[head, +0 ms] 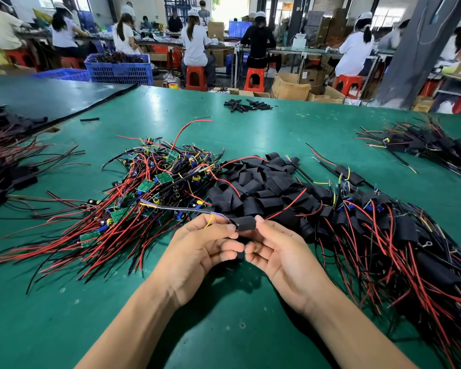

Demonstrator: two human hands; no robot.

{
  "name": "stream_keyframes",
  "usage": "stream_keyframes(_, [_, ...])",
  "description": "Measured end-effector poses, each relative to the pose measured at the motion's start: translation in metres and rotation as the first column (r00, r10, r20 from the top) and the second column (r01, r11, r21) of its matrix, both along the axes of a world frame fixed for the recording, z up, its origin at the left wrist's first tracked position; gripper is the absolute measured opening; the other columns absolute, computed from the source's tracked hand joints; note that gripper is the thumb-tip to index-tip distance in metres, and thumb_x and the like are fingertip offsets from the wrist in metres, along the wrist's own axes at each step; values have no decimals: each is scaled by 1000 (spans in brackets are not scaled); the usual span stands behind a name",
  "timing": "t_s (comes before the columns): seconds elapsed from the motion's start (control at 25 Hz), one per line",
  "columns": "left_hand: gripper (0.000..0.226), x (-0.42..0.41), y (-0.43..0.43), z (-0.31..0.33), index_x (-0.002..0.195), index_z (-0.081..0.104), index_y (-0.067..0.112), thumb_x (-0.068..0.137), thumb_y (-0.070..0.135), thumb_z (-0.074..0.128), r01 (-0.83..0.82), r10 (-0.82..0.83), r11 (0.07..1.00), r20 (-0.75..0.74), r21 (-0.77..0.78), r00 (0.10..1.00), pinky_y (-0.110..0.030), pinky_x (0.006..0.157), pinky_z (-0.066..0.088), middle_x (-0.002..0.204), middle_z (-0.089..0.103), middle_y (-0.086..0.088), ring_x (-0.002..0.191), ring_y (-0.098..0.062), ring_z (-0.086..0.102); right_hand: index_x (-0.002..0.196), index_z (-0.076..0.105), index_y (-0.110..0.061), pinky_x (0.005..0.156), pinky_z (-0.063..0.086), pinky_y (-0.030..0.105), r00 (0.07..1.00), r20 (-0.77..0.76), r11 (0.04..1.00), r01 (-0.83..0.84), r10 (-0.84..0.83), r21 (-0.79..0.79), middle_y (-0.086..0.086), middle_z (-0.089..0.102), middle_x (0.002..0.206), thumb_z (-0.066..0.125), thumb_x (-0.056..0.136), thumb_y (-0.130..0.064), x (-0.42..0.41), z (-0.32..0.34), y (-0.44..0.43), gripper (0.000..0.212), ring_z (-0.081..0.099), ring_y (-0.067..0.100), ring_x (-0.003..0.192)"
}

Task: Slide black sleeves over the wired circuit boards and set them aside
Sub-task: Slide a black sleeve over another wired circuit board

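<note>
The worker's left hand point(205, 251) and right hand point(274, 251) are bare, with nails kept short (the right thumbnail shows it best). The left forearm point(133, 320) and right forearm point(351, 331) are bare as well, uncovered as far back as I can see.

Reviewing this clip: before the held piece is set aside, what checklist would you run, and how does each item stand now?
1. Left hand pinches the black sleeve at its left end: ok.
2. Right hand pinches its right end: ok.
3. Board fully inside the sleeve: cannot tell, fingers hide it.
4. Wire bundle leaves the sleeve leftward, red wire rightward: ok.
5. Sleeved pile lies to the right: ok.
</note>
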State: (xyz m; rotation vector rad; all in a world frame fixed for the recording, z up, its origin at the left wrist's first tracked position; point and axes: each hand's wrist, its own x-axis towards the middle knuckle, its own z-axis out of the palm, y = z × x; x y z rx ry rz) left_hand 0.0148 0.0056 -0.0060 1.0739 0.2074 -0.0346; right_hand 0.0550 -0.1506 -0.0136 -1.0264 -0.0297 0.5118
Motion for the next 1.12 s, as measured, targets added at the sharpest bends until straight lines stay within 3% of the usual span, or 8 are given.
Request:
stream_keyframes(0.28, [17,0,1,-2,77,67,18,64,11,72,8,-8,1000,5,23,1000,-23,57,56,75,69,-9,59,-18,68,87,59,-8,59,56,25,999,5,999,32,-32,-1,8,73,77,67,80,-22,1,0,0,18,62,14,56])
stream_keyframes(0.6, [13,0,2,-2,76,71,22,72,10,75,25,-25,1000,3,8,1000,-24,58,56,88,73,-11,59,-18,68,90,60,-8,59,56,26,999,-10,999,40,-40,6,13,74,85,69,79,-24,4,-1,-3,21,63,16,58])
stream_keyframes(0.96, [31,-1,3,-4,98,69,11,67,12,76,33,-31,998,-50,47,998,-26,56,57,93,75,-18,59,-20,70,77,69,-13,62,56,26,999,34,999,18,-17,-46,5,70,75,69,80,-25,2,-2,-1,13,64,15,61])
stream_keyframes(1.12, [36,0,2,-5,104,69,7,68,8,72,16,-13,999,-54,49,998,-25,55,57,90,75,-17,57,-19,69,89,69,-13,62,55,26,998,60,997,32,-28,-68,4,70,75,68,79,-22,1,-1,-1,14,64,15,60])
